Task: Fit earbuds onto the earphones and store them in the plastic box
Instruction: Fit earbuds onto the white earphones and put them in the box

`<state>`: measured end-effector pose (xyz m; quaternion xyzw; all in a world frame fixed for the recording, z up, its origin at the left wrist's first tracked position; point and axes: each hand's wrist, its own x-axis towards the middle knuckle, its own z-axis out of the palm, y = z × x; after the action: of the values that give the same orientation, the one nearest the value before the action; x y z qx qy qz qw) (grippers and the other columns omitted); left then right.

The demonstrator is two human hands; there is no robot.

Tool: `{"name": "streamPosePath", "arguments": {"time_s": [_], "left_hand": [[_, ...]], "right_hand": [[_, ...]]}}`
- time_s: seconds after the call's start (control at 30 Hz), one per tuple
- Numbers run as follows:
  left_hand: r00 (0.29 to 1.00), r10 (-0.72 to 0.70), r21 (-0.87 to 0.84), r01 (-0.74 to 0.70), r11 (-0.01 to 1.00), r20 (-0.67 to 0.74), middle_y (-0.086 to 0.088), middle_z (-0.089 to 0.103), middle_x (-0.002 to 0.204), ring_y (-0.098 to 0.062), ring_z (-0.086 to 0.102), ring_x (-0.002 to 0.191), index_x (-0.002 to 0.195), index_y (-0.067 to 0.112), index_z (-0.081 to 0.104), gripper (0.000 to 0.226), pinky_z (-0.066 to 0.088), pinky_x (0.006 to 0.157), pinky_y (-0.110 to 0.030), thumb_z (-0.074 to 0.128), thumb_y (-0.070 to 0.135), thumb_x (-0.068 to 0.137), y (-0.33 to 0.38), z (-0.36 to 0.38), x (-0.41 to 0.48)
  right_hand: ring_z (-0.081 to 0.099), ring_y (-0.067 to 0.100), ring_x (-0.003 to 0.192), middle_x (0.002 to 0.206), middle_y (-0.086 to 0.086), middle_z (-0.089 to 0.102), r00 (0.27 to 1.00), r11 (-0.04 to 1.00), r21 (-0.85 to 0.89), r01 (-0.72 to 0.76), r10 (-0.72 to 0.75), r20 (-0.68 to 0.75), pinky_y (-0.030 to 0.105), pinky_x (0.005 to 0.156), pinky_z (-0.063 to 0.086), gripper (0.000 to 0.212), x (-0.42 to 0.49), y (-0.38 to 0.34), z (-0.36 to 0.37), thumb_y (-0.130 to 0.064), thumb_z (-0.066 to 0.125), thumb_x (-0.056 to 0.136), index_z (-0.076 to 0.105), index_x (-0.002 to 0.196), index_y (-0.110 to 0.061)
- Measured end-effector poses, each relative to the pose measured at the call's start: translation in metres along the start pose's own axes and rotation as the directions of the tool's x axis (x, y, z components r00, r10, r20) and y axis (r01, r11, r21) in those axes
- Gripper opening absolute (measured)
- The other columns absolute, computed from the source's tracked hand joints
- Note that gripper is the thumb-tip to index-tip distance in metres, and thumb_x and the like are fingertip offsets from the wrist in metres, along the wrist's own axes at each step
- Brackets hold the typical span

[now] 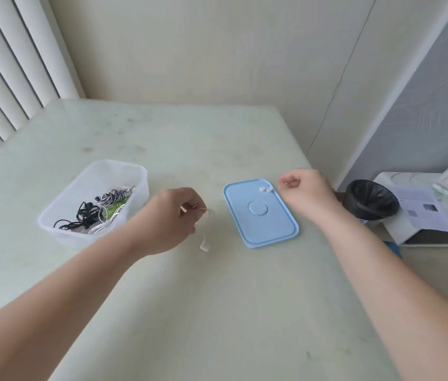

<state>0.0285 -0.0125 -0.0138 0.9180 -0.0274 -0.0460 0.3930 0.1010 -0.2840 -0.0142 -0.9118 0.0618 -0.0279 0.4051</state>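
Your left hand (174,215), at the middle of the frame, has its grip pinched on a white earphone (205,246), whose bud end dangles just below your fingers above the pale tabletop (190,312). Your right hand (304,192) hovers at the far right corner of the blue lid (260,213), fingers curled narrow on something too small to tell. Two white earbuds (265,189) lie on the lid just beside that hand. At left, the clear plastic box (66,215) holds tangled cables (93,215). A black-lined bin (370,199) stands beyond the tabletop's right edge.
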Motion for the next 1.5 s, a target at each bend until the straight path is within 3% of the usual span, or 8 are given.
{"name": "streamPosePath", "arguments": {"time_s": [0.1,0.33,0.57,0.73,0.9,1.1,1.33,1.5], "left_hand": [[0.992,-0.125,-0.307,0.126,0.943,0.025,-0.002,0.076,0.088,-0.013,0.073,0.065,0.103,0.019,0.068,0.024,0.058,0.06,-0.027,0.048,0.006,0.101,0.007,0.003,0.01],[0.967,-0.177,-0.707,0.255,0.66,0.184,-0.009,0.071,0.089,-0.025,0.061,0.063,0.114,0.002,0.072,0.035,0.044,0.055,-0.031,0.044,-0.01,0.096,0.006,0.009,0.022],[0.987,-0.129,-0.788,0.155,0.596,0.097,-0.008,0.071,0.078,-0.015,0.049,0.043,0.106,0.009,0.067,0.013,0.033,0.04,-0.021,0.063,0.021,0.103,-0.002,0.024,0.022],[0.989,-0.092,-0.84,0.15,0.522,0.12,-0.009,0.077,0.093,-0.015,0.05,0.043,0.13,0.021,0.063,0.025,0.032,0.041,-0.021,0.056,0.02,0.106,-0.006,0.026,0.014],[0.988,-0.053,-0.866,0.15,0.477,0.142,-0.011,0.077,0.095,-0.014,0.053,0.046,0.121,0.012,0.066,0.02,0.038,0.043,-0.022,0.058,0.015,0.103,-0.008,0.023,0.007],[0.995,-0.067,-0.895,0.102,0.435,0.08,-0.01,0.075,0.085,-0.014,0.056,0.049,0.106,0.014,0.071,0.023,0.038,0.046,-0.023,0.074,0.021,0.084,-0.012,0.021,0.01],[0.997,-0.044,-0.897,0.079,0.435,0.067,-0.019,0.079,0.109,-0.025,0.07,0.066,0.126,0.006,0.056,0.024,0.048,0.054,-0.028,0.051,0.019,0.108,-0.01,0.023,0.011],[1.0,-0.003,-0.88,0.019,0.474,0.021,-0.015,0.08,0.109,-0.028,0.076,0.08,0.114,0.007,0.054,0.016,0.052,0.056,-0.031,0.056,0.019,0.104,-0.008,0.025,0.009]], "right_hand": [[0.066,0.016,0.094,0.097,-0.006,0.069,0.997,0.994,-0.099,0.042,-0.035,0.067,0.023,0.072,0.044,0.02,0.016,0.001,0.009,-0.021,0.066,0.093,0.072,0.112,-0.021],[0.068,0.022,0.086,0.09,-0.002,0.072,0.986,0.962,-0.232,0.142,-0.118,0.114,0.03,0.074,0.051,0.014,0.025,0.011,0.017,-0.018,0.065,0.094,0.078,0.099,-0.02],[0.065,0.007,0.068,0.075,-0.01,0.07,0.987,0.976,-0.152,0.157,-0.158,0.007,0.005,0.052,0.042,0.006,0.019,0.004,0.012,-0.018,0.07,0.087,0.073,0.082,-0.02],[0.075,0.026,0.073,0.081,0.011,0.078,0.994,0.901,0.427,0.073,-0.102,0.047,0.031,0.066,0.061,0.003,-0.008,-0.029,0.022,-0.009,0.076,0.086,0.074,0.088,-0.01],[0.074,0.019,0.072,0.083,0.014,0.076,0.977,0.731,0.677,-0.083,-0.073,0.199,0.027,0.07,0.059,0.018,-0.037,-0.045,0.053,-0.003,0.076,0.087,0.075,0.105,-0.005],[0.072,0.024,0.076,0.086,0.012,0.075,0.974,0.609,0.782,-0.134,-0.067,0.218,0.031,0.07,0.059,0.016,-0.041,-0.04,0.072,0.001,0.072,0.09,0.074,0.106,0.0],[0.077,0.027,0.082,0.085,0.015,0.079,0.956,0.573,0.8,-0.179,-0.091,0.279,0.03,0.068,0.059,0.012,-0.04,-0.036,0.072,0.004,0.072,0.087,0.072,0.098,-0.001],[0.074,0.032,0.086,0.084,0.017,0.076,0.953,0.545,0.821,-0.172,-0.119,0.278,0.033,0.068,0.058,0.007,-0.038,-0.035,0.068,0.001,0.073,0.087,0.074,0.091,-0.004]]}}
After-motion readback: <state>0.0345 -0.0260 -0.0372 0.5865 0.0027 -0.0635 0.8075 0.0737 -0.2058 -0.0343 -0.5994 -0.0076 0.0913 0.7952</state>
